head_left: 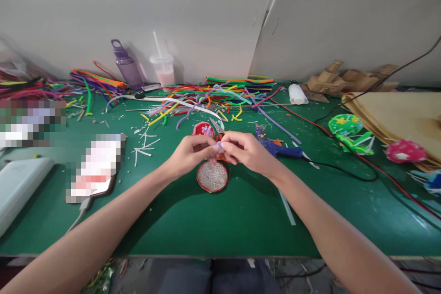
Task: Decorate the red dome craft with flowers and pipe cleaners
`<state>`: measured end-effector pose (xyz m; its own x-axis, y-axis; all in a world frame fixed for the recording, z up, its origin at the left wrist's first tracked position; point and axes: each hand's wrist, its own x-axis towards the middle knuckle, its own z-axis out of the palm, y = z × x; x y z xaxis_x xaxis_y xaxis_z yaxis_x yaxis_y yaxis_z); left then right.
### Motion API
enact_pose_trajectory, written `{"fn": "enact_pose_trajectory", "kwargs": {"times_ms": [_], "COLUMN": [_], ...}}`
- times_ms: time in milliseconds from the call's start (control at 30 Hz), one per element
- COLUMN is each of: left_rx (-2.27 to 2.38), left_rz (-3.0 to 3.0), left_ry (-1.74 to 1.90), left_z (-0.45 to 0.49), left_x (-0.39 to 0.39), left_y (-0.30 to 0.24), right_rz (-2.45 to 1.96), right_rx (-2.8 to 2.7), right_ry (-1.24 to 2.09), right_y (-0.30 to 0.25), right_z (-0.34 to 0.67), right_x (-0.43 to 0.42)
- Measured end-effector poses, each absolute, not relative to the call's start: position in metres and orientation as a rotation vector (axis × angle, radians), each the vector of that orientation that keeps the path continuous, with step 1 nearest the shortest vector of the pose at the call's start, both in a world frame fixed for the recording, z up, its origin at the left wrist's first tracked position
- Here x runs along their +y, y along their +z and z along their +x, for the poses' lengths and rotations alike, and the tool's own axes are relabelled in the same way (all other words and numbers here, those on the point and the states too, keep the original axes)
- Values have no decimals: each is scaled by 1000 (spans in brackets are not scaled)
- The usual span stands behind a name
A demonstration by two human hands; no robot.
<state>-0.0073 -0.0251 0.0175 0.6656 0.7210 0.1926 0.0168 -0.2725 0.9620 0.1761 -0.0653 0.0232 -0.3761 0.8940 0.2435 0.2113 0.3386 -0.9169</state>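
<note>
My left hand (196, 151) and my right hand (244, 149) meet over the middle of the table, fingertips pinched together on a small purple pipe cleaner piece (219, 147). Its exact shape is mostly hidden by the fingers. Just below lies a round, red-rimmed disc (212, 176) covered with pale bead-like dots. Behind my left fingers is a red fuzzy round piece (199, 129) with small purple and white shapes on it. Scissors (217, 126) lie behind my hands, partly covered. To the right of my right hand rests a blue glue gun (275, 144).
Loose coloured pipe cleaners (206, 98) spread across the back. A purple bottle (128, 66) and a lidded cup (163, 69) stand by the wall. Blurred phone (98, 165) at left; a red cable (372, 161), green fuzzy piece (347, 131) and pink one (405, 150) at right.
</note>
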Motion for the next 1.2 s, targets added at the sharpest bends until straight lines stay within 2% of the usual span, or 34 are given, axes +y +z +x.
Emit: {"fn": "enact_pose_trajectory", "kwargs": {"times_ms": [233,467,667,1200], "left_rx": [632,647,632,669], "left_rz": [1780,1792,1740,1733], "left_ry": [763,704,739,799], "left_z": [-7,-5,-5,-4], "left_x": [-26,-25,-25,-26], "left_y": [19,18,19,18], "right_rz": [-1010,-1013,-1036,-1092], "right_rx": [-1830,-1885,-1914,-1867], "right_ry": [1013,1281,1165,1142], "right_y": [23,32,33,30], "right_z": [176,189,189,183], "right_x": [-65,-61,-62,-63]}}
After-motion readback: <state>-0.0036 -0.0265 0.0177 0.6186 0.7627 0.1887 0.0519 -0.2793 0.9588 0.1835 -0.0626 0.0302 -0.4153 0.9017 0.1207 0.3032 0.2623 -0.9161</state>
